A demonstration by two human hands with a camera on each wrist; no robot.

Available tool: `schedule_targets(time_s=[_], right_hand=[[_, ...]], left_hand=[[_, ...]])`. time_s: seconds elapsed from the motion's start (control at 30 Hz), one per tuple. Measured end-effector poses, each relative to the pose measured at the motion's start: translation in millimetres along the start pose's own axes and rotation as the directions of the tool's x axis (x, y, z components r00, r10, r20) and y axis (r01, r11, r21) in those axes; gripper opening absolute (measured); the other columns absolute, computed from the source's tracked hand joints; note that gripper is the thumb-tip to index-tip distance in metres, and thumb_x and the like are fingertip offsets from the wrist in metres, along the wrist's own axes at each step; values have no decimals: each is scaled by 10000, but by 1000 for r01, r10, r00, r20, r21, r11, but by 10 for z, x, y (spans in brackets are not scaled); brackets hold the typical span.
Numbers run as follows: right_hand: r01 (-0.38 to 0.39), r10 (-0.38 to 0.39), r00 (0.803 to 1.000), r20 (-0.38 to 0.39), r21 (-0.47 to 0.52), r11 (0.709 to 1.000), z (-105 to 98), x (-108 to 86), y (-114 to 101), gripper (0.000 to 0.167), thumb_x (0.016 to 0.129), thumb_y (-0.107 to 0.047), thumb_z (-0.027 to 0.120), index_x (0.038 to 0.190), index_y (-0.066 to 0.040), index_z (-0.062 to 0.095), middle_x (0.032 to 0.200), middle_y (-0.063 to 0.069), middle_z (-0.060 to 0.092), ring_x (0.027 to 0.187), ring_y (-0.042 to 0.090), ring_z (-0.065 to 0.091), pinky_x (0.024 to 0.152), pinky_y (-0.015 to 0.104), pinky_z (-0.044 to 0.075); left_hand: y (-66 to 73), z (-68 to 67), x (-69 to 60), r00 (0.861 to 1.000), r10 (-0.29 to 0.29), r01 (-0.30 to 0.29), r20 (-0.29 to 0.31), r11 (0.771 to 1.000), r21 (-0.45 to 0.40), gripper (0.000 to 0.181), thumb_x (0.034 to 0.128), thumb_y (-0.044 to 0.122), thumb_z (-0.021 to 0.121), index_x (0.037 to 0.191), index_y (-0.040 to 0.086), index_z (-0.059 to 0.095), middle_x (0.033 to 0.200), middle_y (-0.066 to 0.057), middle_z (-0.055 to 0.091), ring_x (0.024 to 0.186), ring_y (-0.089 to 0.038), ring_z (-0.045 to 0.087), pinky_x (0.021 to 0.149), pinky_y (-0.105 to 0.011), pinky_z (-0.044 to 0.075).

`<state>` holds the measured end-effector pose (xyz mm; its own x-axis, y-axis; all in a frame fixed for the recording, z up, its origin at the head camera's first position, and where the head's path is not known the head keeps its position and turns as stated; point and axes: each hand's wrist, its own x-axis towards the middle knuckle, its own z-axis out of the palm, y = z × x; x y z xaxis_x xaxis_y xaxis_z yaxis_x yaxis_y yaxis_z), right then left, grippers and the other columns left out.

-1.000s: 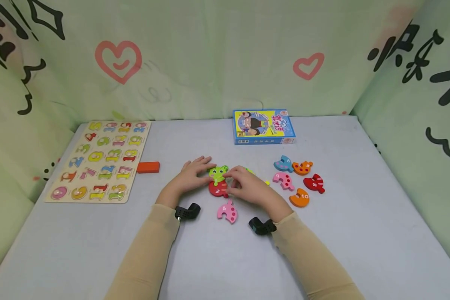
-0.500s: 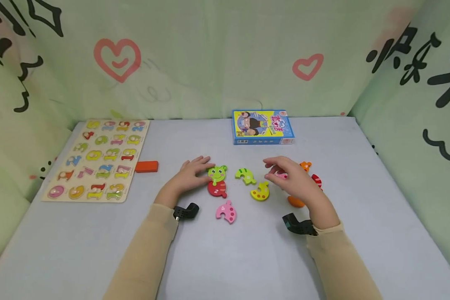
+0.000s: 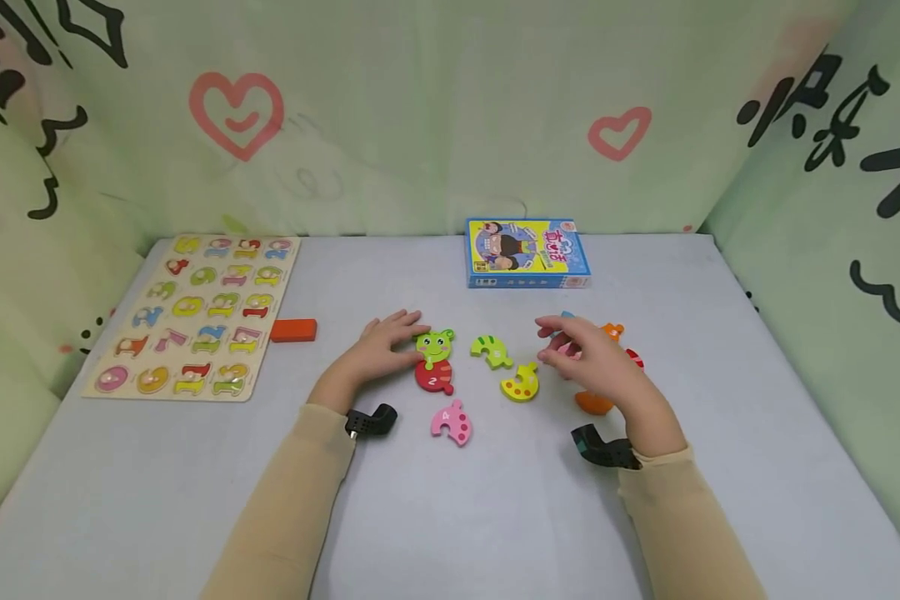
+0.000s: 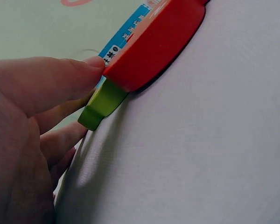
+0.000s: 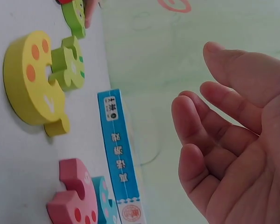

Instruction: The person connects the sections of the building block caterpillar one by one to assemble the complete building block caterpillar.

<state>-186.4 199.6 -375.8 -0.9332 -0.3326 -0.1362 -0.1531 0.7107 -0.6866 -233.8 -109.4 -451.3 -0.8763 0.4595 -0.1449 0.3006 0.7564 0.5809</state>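
My left hand (image 3: 375, 357) rests on the table with its fingers extended beside a green smiling-head puzzle piece (image 3: 437, 342). Joined below that head is a red striped piece (image 3: 433, 380) marked 2. In the left wrist view, the thumb touches the edge of the red piece (image 4: 161, 44). My right hand (image 3: 596, 358) hovers with loosely bent fingers, holding nothing, above several loose pieces it partly hides. Among these, a pink dotted piece (image 5: 74, 200) and a blue piece (image 5: 102, 198) show in the right wrist view. An orange piece (image 3: 592, 403) peeks out below the hand.
Between the hands lie a green striped piece (image 3: 491, 352) and a yellow dotted piece (image 3: 521, 384). A pink piece (image 3: 452, 423) sits nearer. Behind stand a blue-yellow box (image 3: 528, 254), a number board (image 3: 195, 321) and an orange-red block (image 3: 294, 330).
My right hand has moved right, from beside the joined green and red pieces to above the loose pieces, uncovering the green striped and yellow pieces. The left hand has stayed in place.
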Motion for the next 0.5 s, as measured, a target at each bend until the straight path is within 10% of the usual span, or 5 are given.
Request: schedule_targets(time_s=[0.5], right_hand=[[-69,58,985,-161,-62,996,-430,-219,218,553,897,-299,548,1370,-78,366,1260,168,485,1077,301,476,875,460,452]], left_hand=[[-4,12,-1,1000,5,-5,-14,1000,-13,531,848,369,548,1344,200,459,1486,-31,295,1405,-236,144,1122,-529,39]])
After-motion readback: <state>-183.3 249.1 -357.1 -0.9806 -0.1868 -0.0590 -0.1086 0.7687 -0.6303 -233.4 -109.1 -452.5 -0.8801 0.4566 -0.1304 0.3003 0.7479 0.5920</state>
